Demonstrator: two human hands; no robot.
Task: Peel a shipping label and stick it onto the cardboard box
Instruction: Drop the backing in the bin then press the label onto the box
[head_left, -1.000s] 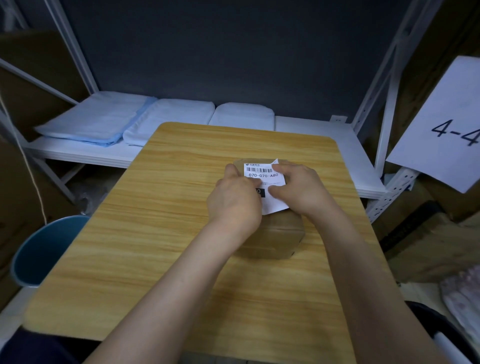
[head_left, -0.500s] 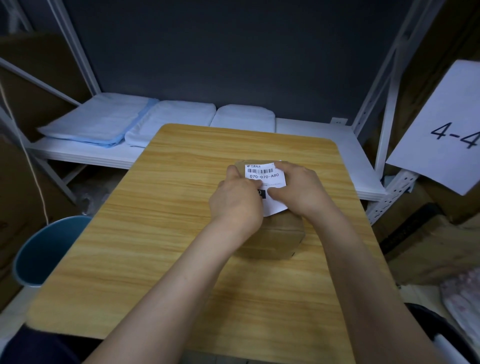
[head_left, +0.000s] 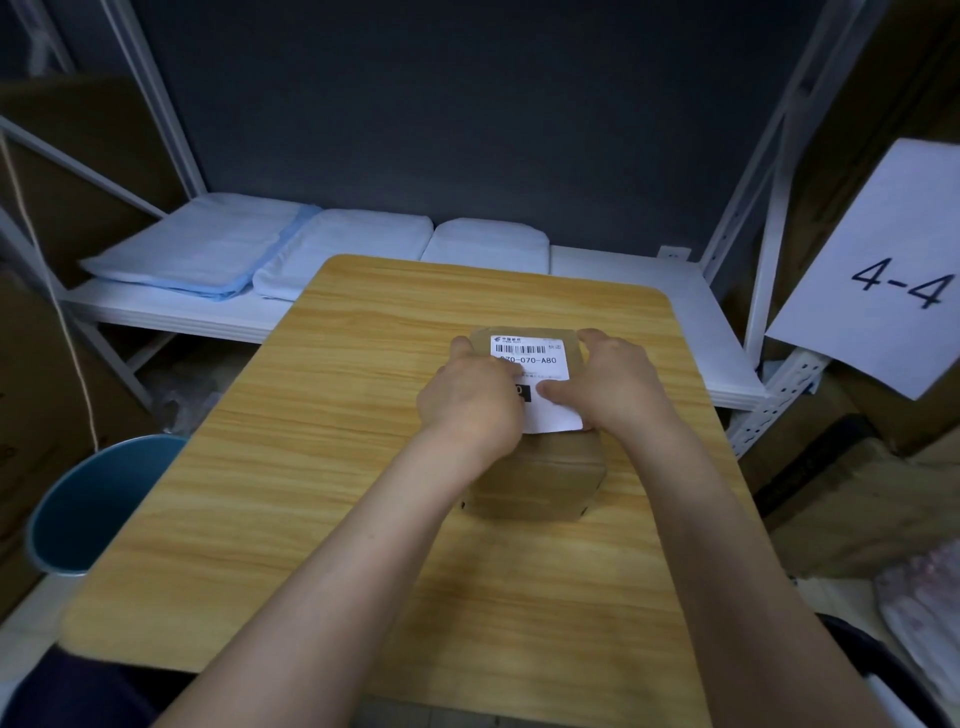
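Observation:
A small brown cardboard box (head_left: 540, 478) stands on the wooden table (head_left: 322, 467). A white shipping label (head_left: 540, 374) with a barcode and "070-070-A80" lies flat on the box's top. My left hand (head_left: 467, 400) rests on the label's left part, fingers pressing down and covering some print. My right hand (head_left: 608, 384) is on the box's right side, its thumb pressing the label's lower right area. The label's near edge reaches the box's front top edge.
A blue bin (head_left: 98, 509) stands on the floor left of the table. Behind the table a white shelf (head_left: 649, 291) holds folded white and blue cloths (head_left: 234, 254). A paper sign "4-4" (head_left: 883, 280) hangs at right. Cardboard boxes (head_left: 857, 499) sit low right.
The label's lifted upper right corner has been laid down flat on the box top. My right hand has slid to the box's right edge, thumb on the label.

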